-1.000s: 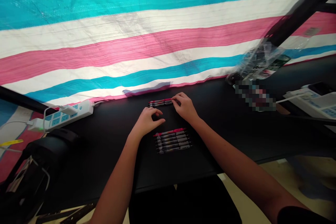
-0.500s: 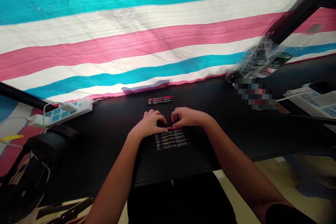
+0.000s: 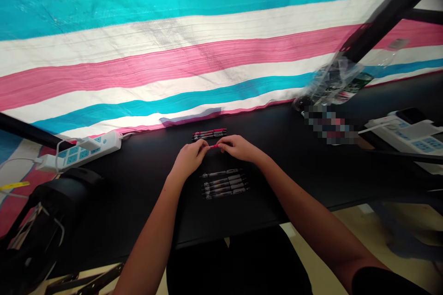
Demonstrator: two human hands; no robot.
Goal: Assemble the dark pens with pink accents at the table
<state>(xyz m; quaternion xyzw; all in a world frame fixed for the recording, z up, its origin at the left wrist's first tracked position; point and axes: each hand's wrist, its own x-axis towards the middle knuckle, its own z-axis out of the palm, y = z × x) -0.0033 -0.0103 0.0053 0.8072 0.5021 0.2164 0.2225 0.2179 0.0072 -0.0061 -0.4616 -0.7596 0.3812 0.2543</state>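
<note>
I hold a pink pen (image 3: pixel 214 146) level above the black bench (image 3: pixel 294 156), my left hand (image 3: pixel 188 159) pinching one end and my right hand (image 3: pixel 238 147) pinching the other. It hangs between a small group of pens (image 3: pixel 209 134) beyond and a row of dark pens (image 3: pixel 224 183) nearer me.
</note>
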